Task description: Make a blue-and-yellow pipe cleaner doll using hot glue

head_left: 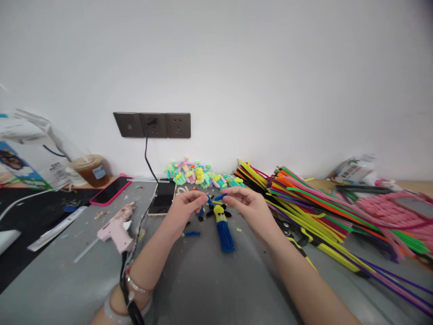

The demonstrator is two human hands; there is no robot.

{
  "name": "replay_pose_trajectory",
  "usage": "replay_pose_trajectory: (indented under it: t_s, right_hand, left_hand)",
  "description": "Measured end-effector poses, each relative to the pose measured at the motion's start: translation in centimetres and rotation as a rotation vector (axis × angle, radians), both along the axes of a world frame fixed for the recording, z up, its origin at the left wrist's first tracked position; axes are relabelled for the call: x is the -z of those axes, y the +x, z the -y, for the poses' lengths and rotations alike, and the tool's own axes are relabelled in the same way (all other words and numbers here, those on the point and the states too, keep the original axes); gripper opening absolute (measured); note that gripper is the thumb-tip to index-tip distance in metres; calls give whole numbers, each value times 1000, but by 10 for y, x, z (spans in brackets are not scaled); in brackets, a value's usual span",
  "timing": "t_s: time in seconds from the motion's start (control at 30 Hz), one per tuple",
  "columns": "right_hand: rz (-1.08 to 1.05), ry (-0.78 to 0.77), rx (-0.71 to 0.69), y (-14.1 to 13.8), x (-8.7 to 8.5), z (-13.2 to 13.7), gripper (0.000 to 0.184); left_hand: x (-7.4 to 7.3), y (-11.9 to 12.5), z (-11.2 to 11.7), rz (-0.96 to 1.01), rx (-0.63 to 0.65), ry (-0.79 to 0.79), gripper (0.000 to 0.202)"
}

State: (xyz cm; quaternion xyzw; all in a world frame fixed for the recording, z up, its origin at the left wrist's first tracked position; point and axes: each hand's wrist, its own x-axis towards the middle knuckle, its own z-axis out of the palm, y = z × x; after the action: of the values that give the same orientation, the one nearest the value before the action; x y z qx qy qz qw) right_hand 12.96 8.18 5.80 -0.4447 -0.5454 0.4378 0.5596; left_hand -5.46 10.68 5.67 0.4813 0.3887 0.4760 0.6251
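My left hand [188, 206] pinches a small blue pipe cleaner piece [209, 200] between thumb and fingertips. Opposite it, my right hand [248, 205] has its thumb and fingers closed on a short blue pipe cleaner piece [219, 197]. Whether the two pieces join is too small to tell. Just below my fingertips lies a fuzzy figure [225, 234] with a yellow head, dark eyes and a long blue body. Black bits show on both sides of its head. A loose blue scrap [192, 234] rests on the grey mat to its left.
A pink glue gun [118, 228] lies left, its cord running by my left wrist. Two phones, a pink-edged one [111, 190] and another [163, 197], lie behind. Small pastel figures [203, 175] line the wall. Pipe cleaner bundles [311, 203] and yellow-handled pliers [333, 255] fill the right.
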Motion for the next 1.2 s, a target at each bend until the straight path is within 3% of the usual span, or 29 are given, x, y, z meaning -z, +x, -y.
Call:
replay_pose_trajectory:
  t_s: [0.23,0.43,0.63,1.2]
  right_hand:
    - [56,-38,49,2,-9,4,25]
    - [-3,1,46,5,-5,0,28]
    - [-24,-68,24,4,-4,0,31]
    - [-369,-219,-92,-7,-3,3,30]
  left_hand:
    - [0,0,0,-2,5,2,41]
    - [0,0,0,6,19,-3,41]
    - [0,0,0,14,16,-10,41]
    - [1,1,0,13,20,-22,42]
